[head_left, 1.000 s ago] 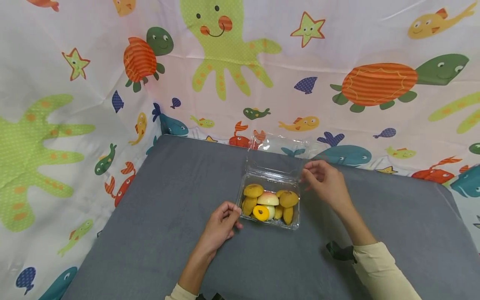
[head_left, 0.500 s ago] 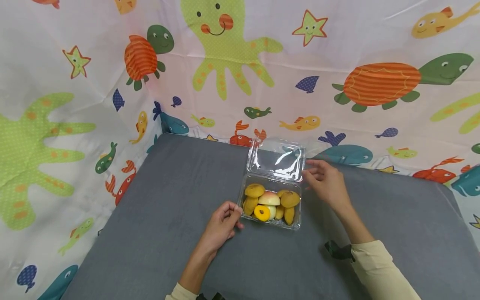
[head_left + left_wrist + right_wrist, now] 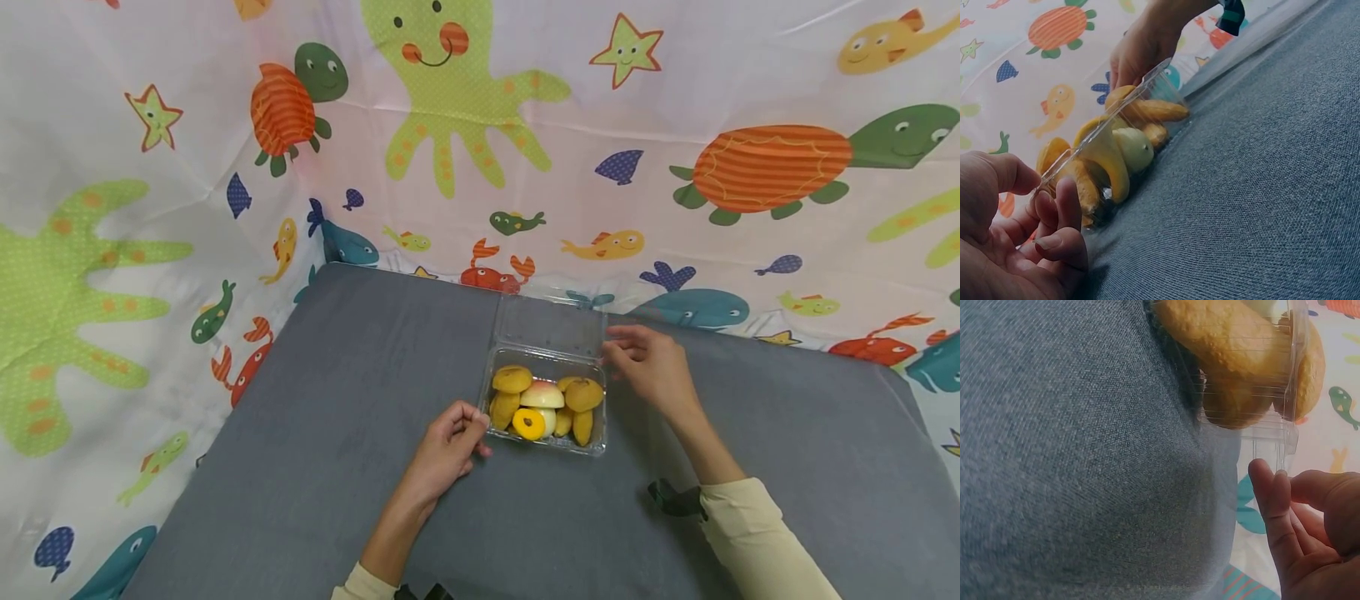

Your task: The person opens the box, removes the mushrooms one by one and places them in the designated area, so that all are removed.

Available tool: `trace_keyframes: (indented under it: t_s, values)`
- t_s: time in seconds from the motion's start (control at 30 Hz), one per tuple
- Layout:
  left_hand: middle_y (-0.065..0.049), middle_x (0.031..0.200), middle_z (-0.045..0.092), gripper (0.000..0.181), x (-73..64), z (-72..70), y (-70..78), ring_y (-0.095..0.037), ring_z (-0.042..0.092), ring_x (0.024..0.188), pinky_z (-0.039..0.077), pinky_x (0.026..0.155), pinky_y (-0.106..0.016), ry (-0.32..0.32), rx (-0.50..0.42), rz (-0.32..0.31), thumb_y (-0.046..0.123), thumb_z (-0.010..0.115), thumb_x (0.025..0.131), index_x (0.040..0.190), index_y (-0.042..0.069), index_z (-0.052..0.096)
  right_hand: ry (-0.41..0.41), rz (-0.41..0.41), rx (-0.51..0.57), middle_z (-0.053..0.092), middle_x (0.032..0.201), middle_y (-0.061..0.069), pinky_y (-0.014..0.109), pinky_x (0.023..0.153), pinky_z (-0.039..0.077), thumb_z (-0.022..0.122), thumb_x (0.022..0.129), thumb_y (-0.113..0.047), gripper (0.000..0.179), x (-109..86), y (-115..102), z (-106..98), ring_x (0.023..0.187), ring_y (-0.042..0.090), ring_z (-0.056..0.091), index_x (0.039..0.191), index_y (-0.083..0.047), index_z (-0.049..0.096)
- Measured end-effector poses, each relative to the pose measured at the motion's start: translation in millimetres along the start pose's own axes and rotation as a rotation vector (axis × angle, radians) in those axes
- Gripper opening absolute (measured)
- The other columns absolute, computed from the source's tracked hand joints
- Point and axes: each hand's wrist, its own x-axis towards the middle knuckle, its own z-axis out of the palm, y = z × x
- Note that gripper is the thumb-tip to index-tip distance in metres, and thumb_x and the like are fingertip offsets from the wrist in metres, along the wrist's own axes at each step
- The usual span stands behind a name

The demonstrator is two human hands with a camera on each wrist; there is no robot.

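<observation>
A clear plastic clamshell box [image 3: 555, 444] sits on the grey cloth with its lid [image 3: 550, 327] swung open, leaning back. Inside are several tan rounded pieces [image 3: 512, 379], a pale dome with a reddish top [image 3: 542, 394] and a bright yellow piece with a dark centre [image 3: 528, 424]. My left hand [image 3: 447, 450] pinches the box's front left rim between thumb and fingers, as the left wrist view shows close up. At the right side, my right hand [image 3: 651, 367] pinches the lid's edge near the hinge; its thumb and fingertips meet there in the right wrist view.
The grey cloth [image 3: 360, 358] covers the table under the box. A curtain [image 3: 450, 225] printed with sea animals rises behind the table's back edge and along its left side. A dark strap [image 3: 675, 500] hangs by the right sleeve.
The lid has tipped farther back, away from me, with the right hand at its edge. The left hand stays at the front left rim. The head view has shifted slightly.
</observation>
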Motion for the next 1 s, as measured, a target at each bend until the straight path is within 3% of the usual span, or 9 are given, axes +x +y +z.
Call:
trace_keyframes:
  t_s: [0.43, 0.67, 0.9, 1.0]
  values:
    - [-0.023, 0.099, 0.066, 0.024, 0.3, -0.7, -0.5, -0.024, 0.068, 0.079, 0.037, 0.051, -0.018, 0.003, -0.007, 0.002, 0.029, 0.065, 0.108, 0.111, 0.005, 0.063, -0.009, -0.003, -0.026, 0.078, 0.100, 0.015, 0.028, 0.053, 0.055, 0.068, 0.105, -0.019, 0.033, -2.0, -0.4, 2.8, 0.070, 0.021, 0.074, 0.131, 0.001, 0.070]
    - [-0.018, 0.096, 0.066, 0.027, -1.4, 0.4, 0.1, -0.023, 0.068, 0.078, 0.037, 0.050, -0.019, 0.007, -0.006, -0.005, 0.028, 0.067, 0.106, 0.112, 0.002, 0.063, -0.010, -0.017, -0.035, 0.077, 0.107, 0.018, 0.026, 0.061, 0.059, 0.067, 0.106, -0.021, 0.033, -5.9, 3.8, 4.0, 0.085, 0.030, 0.078, 0.130, 0.002, 0.069]
    - [-0.016, 0.094, 0.067, 0.026, -1.0, -0.2, -1.4, -0.020, 0.063, 0.072, 0.036, 0.050, -0.019, 0.013, -0.015, -0.002, 0.028, 0.067, 0.106, 0.110, 0.003, 0.063, 0.050, -0.051, -0.067, 0.075, 0.119, 0.019, 0.055, 0.084, 0.063, 0.066, 0.106, -0.026, 0.032, -6.7, 6.4, 4.8, 0.102, 0.038, 0.075, 0.128, -0.003, 0.072]
    - [-0.020, 0.096, 0.067, 0.025, 0.3, -0.8, -3.0, -0.019, 0.062, 0.070, 0.036, 0.050, -0.018, 0.016, -0.016, 0.000, 0.028, 0.066, 0.107, 0.109, 0.003, 0.063, 0.090, -0.080, -0.054, 0.073, 0.124, 0.020, 0.059, 0.092, 0.060, 0.065, 0.107, -0.024, 0.031, -6.8, 4.9, 4.9, 0.109, 0.039, 0.072, 0.128, -0.003, 0.072]
